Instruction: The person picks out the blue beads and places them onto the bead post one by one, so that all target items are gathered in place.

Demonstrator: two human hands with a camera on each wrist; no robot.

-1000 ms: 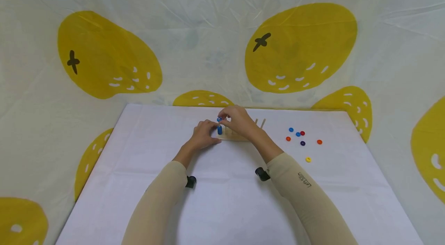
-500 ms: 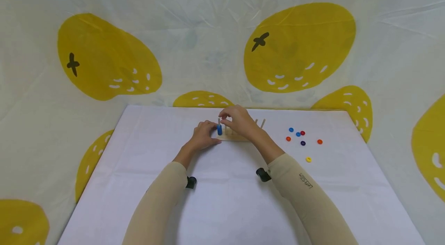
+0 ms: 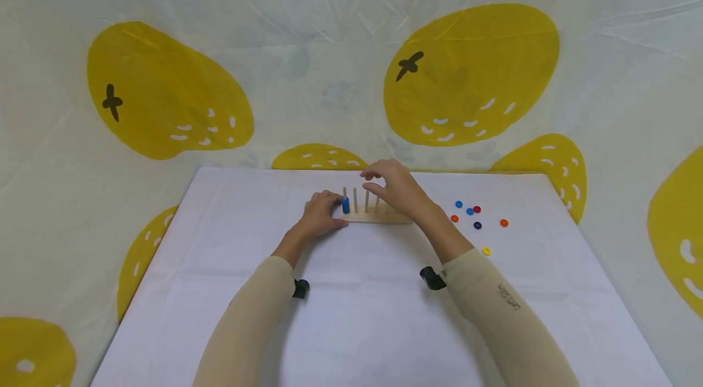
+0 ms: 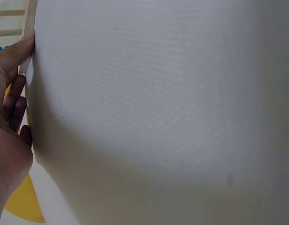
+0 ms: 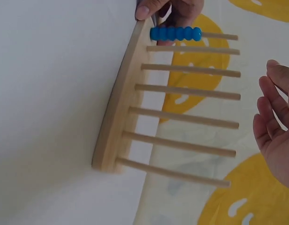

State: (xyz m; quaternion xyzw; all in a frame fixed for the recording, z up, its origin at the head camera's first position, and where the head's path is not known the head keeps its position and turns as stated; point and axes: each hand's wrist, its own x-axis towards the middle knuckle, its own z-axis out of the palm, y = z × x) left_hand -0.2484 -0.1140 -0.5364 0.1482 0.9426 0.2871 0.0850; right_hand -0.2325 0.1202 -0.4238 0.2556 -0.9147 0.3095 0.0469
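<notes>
A wooden peg rack with a row of upright pegs stands at the far middle of the table. Its leftmost peg carries a stack of blue beads; bare wood of that peg shows above them. My left hand grips the rack's left end, thumb on the front edge of the base. In the left wrist view, the other fingers of the left hand are bent behind that end. My right hand hovers over the pegs, fingers loosely curved and holding nothing. The other pegs seen in the right wrist view bear no beads.
Right of the rack lie loose ring beads: light blue, red, orange, dark blue and yellow. A white cloth covers the table. Behind it hangs a curtain with yellow fruit shapes.
A blue bead pinched by my right hand went onto the leftmost peg and was let go. The right hand has since moved right, away from that peg. My left hand stays put.
</notes>
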